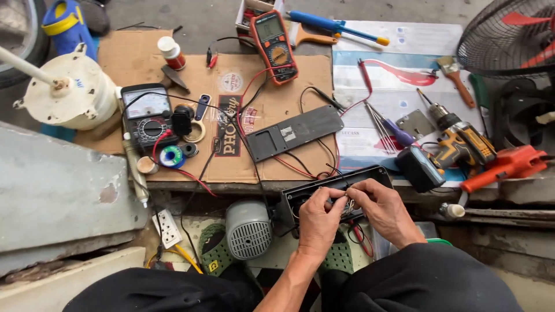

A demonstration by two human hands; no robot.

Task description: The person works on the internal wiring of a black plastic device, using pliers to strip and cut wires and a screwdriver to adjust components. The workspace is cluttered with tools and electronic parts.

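Lower centre: left hand (319, 222) and right hand (383, 209), close together, fingertips pinching thin wires (347, 206) inside an open black housing (370, 175). Above it on cardboard (289, 75): flat black cover (293, 133), orange multimeter (275, 45).

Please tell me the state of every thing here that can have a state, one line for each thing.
black case: open, cover off, wires exposed.
flat black cover: removed, lying on the cardboard.
left hand: fingers pinched on the wires in the case.
right hand: fingers pinched on the same wires.
orange multimeter: leads attached; display unreadable.
black analogue meter: leads attached.
cordless drill: lying on its side, bit fitted.
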